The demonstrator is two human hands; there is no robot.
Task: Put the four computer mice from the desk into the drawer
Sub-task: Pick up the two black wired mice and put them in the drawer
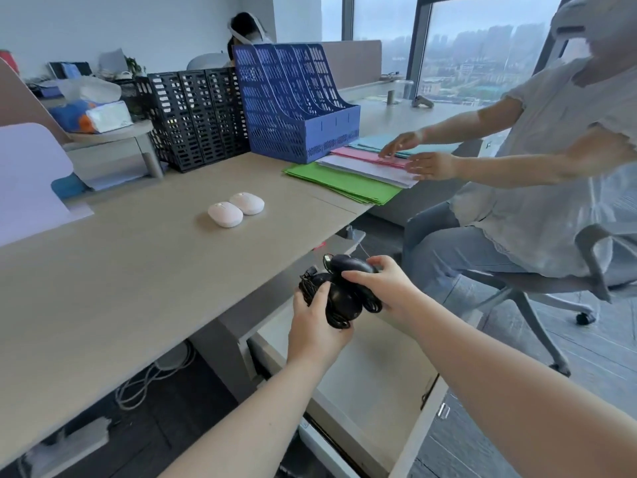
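Two white mice lie side by side on the beige desk [120, 281]: the nearer one [225, 214] and the farther one [247, 203]. My left hand [315, 319] grips a black wired mouse [343, 300] with its coiled cable. My right hand [386, 282] holds a second black mouse [351, 265] just above it. Both hands hover past the desk's edge, over the open drawer [375, 381], whose pale inside shows nothing in it.
A black file rack [196, 119] and a blue file rack [293, 101] stand at the back of the desk. Coloured folders [344, 182] lie at the right, where a seated person's hands [413, 157] handle them. That person's office chair [551, 288] stands right of the drawer.
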